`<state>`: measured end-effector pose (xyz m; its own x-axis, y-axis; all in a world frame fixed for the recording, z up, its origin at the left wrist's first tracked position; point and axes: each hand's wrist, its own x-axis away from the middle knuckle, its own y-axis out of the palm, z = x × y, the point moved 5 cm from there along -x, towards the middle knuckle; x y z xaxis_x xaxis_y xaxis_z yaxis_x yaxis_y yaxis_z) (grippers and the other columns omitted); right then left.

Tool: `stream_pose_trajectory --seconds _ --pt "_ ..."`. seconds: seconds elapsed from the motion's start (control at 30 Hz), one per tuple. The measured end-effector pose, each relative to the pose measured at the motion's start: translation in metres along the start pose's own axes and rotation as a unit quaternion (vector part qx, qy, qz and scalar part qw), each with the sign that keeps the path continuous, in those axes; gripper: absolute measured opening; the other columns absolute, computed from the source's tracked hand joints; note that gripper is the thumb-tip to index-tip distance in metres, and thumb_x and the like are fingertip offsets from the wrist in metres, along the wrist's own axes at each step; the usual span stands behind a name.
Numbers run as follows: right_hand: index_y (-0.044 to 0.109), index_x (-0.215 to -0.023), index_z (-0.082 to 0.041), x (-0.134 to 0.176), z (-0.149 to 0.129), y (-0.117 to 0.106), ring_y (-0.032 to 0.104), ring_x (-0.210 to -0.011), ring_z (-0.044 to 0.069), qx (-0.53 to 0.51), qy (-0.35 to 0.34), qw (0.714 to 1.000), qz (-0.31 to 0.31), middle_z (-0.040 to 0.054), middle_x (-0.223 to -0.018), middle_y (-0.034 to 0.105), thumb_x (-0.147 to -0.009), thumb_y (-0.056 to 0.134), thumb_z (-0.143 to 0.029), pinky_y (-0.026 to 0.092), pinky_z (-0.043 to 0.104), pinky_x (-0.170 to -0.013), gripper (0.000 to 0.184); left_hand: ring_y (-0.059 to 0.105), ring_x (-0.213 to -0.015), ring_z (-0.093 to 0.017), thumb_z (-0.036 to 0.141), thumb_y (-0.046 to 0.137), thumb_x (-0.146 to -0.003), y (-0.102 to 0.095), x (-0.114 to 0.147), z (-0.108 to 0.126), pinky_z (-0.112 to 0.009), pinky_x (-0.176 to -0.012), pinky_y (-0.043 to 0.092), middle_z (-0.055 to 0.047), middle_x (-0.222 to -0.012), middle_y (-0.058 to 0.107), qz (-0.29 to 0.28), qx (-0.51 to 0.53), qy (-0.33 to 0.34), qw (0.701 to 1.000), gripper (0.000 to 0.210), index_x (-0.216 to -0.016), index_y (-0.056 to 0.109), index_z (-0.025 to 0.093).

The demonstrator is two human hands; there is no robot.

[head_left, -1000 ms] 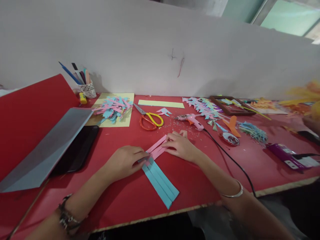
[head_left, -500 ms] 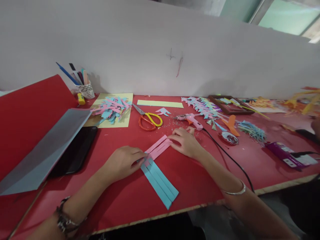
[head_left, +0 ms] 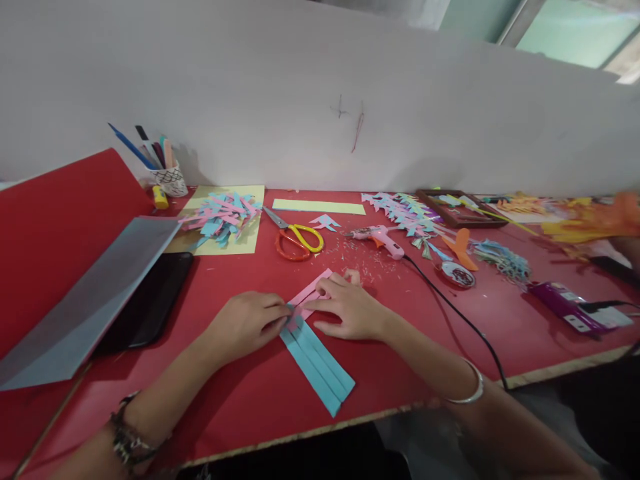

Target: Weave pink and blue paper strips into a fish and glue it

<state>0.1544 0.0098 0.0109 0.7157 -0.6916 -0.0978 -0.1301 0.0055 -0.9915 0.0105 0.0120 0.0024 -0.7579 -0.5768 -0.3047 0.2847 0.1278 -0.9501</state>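
Note:
Blue paper strips [head_left: 320, 370] lie slanting toward the table's front edge. Their upper end crosses pink paper strips [head_left: 311, 288] that point up and to the right. At the crossing, my left hand [head_left: 250, 323] is closed, its thumb and fingertips gripping the overlapped strips. My right hand [head_left: 350, 307] lies over the pink strips and hides their far end. Its fingers are apart, with index finger and thumb close to the crossing.
Scissors [head_left: 299, 241], a pink glue gun [head_left: 379, 240] with a black cord, and a pile of paper strips [head_left: 225, 215] lie behind my hands. A black tablet-like slab [head_left: 150, 313] is at left, a purple power strip [head_left: 565, 308] at right. Another person's hand [head_left: 627, 250] shows at the far right.
My right hand has slid left and down along the pink strips, toward the crossing, and its fingers have spread. My left hand stays in place. Orange-yellow paper at the far right has moved.

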Motion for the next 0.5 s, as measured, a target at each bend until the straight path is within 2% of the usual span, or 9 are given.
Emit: stream_pose_trajectory --seconds 0.23,0.33,0.4,0.5 --pt "0.067 -0.094 -0.023 0.008 0.039 -0.013 0.043 -0.087 0.019 0.019 0.105 0.994 0.016 0.0076 -0.095 0.055 -0.079 0.051 -0.028 0.019 0.036 -0.074 0.023 0.064 -0.069 -0.014 0.023 0.036 -0.086 -0.003 0.001 0.000 -0.022 -0.057 0.044 -0.002 -0.082 0.070 0.016 0.019 0.004 1.000 0.031 -0.089 0.067 0.022" --pt "0.067 -0.093 -0.021 0.010 0.043 -0.016 0.043 -0.087 0.020 0.037 0.145 0.988 0.034 0.0082 -0.093 0.055 -0.080 0.048 -0.028 0.019 0.037 -0.075 0.024 0.064 -0.070 -0.013 0.023 0.037 -0.085 -0.003 0.001 0.000 -0.022 -0.058 0.044 -0.001 -0.084 0.070 0.012 0.025 0.003 1.000 0.030 -0.089 0.067 0.022" --pt "0.064 -0.100 -0.023 0.007 0.033 -0.014 0.043 -0.088 0.020 0.033 0.123 0.991 0.044 0.0074 -0.095 0.055 -0.081 0.048 -0.030 0.019 0.038 -0.077 0.026 0.063 -0.070 -0.013 0.022 0.038 -0.085 -0.002 0.000 -0.001 -0.021 -0.057 0.044 -0.001 -0.082 0.070 0.009 0.030 0.000 0.999 0.029 -0.087 0.066 0.022" --pt "0.059 -0.111 -0.030 0.002 0.006 -0.005 0.042 -0.094 0.020 -0.001 0.025 1.000 0.008 0.0057 -0.104 0.053 -0.080 0.051 -0.036 0.020 0.038 -0.079 0.032 0.062 -0.065 -0.013 0.021 0.037 -0.084 -0.001 -0.001 -0.001 -0.021 -0.055 0.043 -0.002 -0.075 0.068 0.008 0.037 -0.010 0.999 0.029 -0.079 0.066 0.020"
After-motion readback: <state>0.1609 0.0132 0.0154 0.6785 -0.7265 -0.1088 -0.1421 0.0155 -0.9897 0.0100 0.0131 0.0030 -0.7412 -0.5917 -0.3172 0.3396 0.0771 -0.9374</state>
